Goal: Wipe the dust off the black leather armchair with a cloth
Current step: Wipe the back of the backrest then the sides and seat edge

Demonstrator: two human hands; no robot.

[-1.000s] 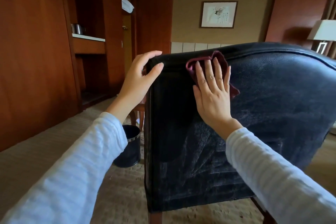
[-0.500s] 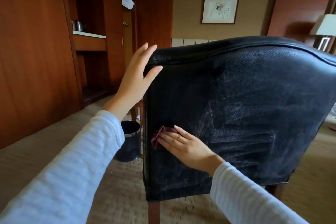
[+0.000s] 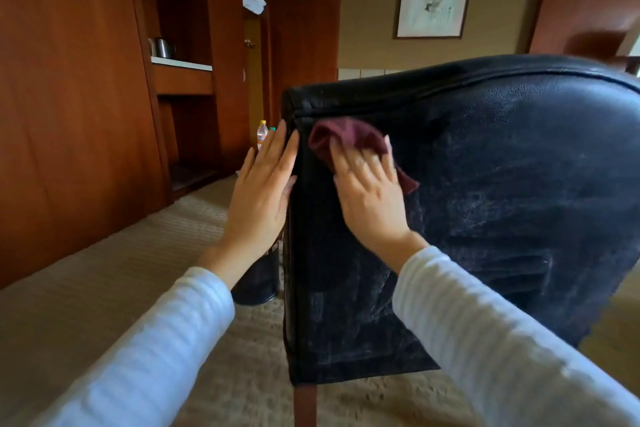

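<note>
Behind the black leather armchair [image 3: 502, 184], little is showing beyond its dusty back. The seat is lying hidden and the right side is running out of frame. A dark waste bin [image 3: 254, 282] is peeking out below the left hand [image 3: 261, 194], mostly covered. The right hand [image 3: 372, 198] is looking slightly blurred, its fingers spread flat, pressing a maroon cloth [image 3: 346, 139] against the upper left of the backrest. The left hand, fingers straight and close together, is resting flat against the chair's side edge, holding nothing.
</note>
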